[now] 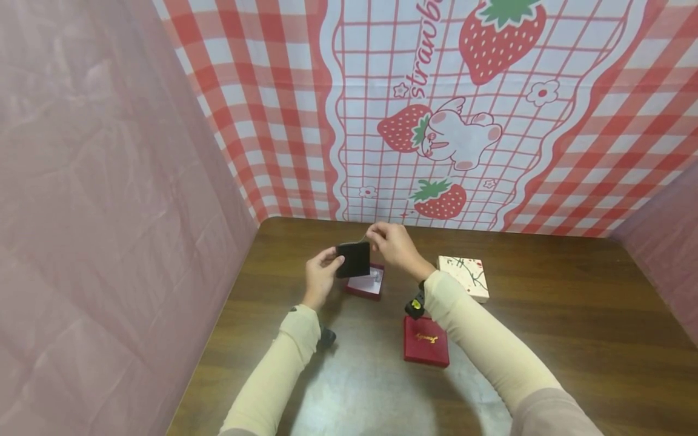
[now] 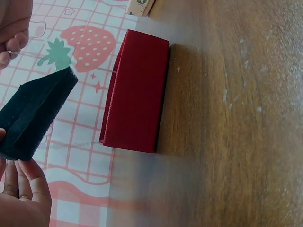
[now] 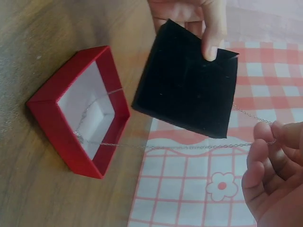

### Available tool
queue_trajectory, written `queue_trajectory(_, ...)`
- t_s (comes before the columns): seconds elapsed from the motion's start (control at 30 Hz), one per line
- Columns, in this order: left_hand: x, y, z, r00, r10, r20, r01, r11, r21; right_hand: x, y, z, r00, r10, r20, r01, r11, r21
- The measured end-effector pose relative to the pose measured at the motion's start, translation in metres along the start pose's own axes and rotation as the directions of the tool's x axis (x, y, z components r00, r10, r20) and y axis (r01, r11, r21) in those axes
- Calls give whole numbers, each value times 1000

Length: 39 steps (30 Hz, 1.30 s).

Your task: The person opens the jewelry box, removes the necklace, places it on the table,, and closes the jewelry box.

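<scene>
Between thumb and fingers, my left hand holds a square black foam pad by its edge, tilted above the table. My right hand pinches a thin silver chain necklace up and to the right of the pad. From those fingertips one strand dips into an open red box, and another passes behind the pad. White lining shows inside the box, with part of the chain lying in it. In the left wrist view the red box is seen from its side.
A red lid with gold lettering lies on the wooden table, nearer the body. Beside the right forearm is a cream box with a branch-and-flower print. A strawberry-patterned cloth hangs behind the table, and a pink curtain on the left.
</scene>
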State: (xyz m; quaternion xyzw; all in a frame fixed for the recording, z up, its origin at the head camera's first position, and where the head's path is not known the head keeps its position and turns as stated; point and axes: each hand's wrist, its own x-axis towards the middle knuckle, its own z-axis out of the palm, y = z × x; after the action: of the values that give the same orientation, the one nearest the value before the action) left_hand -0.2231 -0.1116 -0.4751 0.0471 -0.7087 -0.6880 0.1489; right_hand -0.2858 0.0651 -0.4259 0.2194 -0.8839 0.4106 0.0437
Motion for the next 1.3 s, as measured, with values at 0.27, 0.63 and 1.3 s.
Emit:
queue_trajectory(0.27, -1, 2, -2, 999, -2, 34, 3, 1000, -15, 2, -8, -9, 1000, -9, -9, 10, 999, 40)
queue_trajectory(0.63, 19, -16, -7, 1000, -14, -21, 12, 997, -80, 3, -16, -20, 1000, -18, -5, 18, 999, 32)
queue_trajectory(1.3, 30, 39, -25, 996, 29, -86, -66, 885, -460, -7, 8, -15, 993, 10, 114, -10, 1000, 5)
